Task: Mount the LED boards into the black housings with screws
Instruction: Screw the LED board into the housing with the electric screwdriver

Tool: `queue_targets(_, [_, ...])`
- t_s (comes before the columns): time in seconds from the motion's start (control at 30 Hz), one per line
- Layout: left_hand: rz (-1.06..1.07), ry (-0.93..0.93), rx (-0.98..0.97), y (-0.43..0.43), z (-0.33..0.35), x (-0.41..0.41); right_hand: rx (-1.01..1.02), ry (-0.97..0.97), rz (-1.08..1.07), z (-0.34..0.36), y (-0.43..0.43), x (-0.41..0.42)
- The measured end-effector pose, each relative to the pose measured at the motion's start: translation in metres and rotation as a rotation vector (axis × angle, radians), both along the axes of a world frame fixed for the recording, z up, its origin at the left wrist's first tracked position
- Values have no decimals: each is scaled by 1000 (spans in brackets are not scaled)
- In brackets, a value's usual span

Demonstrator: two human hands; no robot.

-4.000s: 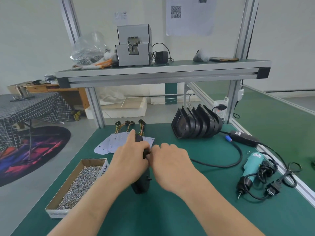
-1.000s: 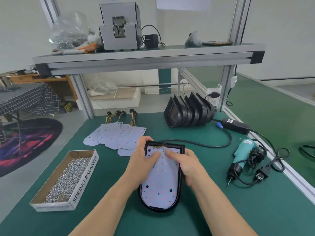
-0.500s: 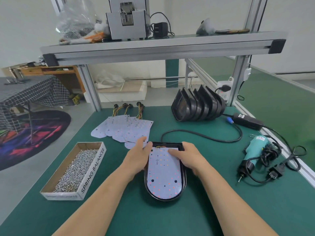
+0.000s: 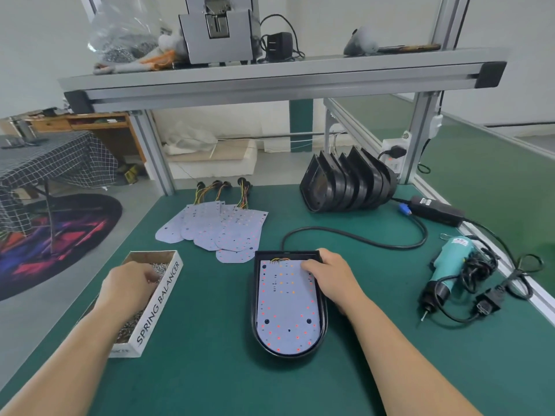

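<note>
- I read this as the screw-fetching step: one LED board (image 4: 286, 307) already lies face up inside a black housing (image 4: 288, 355), which sits flat on the green worktop (image 4: 210, 379) just ahead of me, with no screw in it that I can see.
- My left hand (image 4: 132, 285) is down in the cardboard screw box (image 4: 159, 304) at the near left, fingers curled into the loose screws (image 4: 129, 325). The fingertips are buried, so I cannot tell whether its grip has closed on a screw or is only raking through them.
- My right hand (image 4: 330, 279) lies on the housing's far right corner, fingers flat across the top edge of the board. Its grip is loose and holds nothing; it looks to be pinning the board in place.
- The wire bundle at the board's far end is tucked against the housing wall.
- The teal electric screwdriver (image 4: 450, 265) lies untouched well to the right, its cable coiled around it.
- Spare LED boards (image 4: 216, 226) are fanned out beyond the screw box, and the stack of empty housings (image 4: 345, 187) stands on edge farther back.
- Next, I judge, the move calls for a single screw pinched out of the pile, carried across and stood in one of the dark mounting holes near the rounded near end.
- The right hand would then have to leave the board to fetch the screwdriver, so the board needs to sit square first, or it may shift off its holes.
</note>
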State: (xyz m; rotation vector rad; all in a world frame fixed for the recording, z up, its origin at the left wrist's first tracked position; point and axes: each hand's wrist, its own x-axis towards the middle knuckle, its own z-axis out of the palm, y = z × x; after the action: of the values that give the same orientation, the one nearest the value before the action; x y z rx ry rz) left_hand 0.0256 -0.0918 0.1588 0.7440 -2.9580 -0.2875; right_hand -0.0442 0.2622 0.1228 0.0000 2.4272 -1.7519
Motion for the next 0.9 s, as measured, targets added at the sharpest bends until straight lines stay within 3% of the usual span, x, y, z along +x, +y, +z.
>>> queue_targets(0.33, [21,238,-63,-3,-5,5,-30,31,-5,-6,3,-2])
queue_targets(0.67, [140,291,80,-5,1,6,-39,41,-8,-6,4,-1])
queue_targets(0.83, [165,220,61,-8,-2,9,-30,31,-11,-5,3,0])
queue_targets(0.9, [187,240,145,-8,-2,11,-19,30,-14,-4,3,0])
